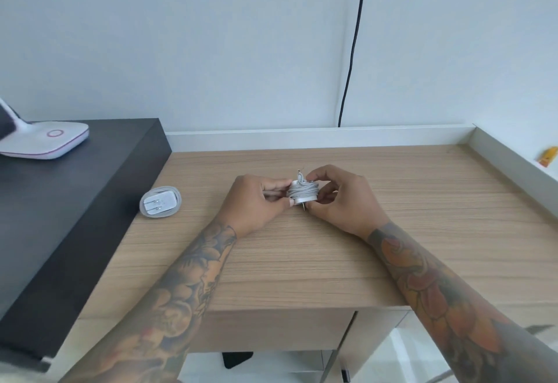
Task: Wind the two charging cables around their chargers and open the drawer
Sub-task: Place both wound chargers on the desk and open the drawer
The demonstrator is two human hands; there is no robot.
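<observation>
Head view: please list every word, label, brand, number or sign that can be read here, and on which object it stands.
No readable text.
White lamp base: only a red ring symbol, no letters.
Wound charger on the desk: no print visible on it.
Charger in both hands: mostly covered by cable, no print to see.
Orange object at right edge: too blurred to read.
</observation>
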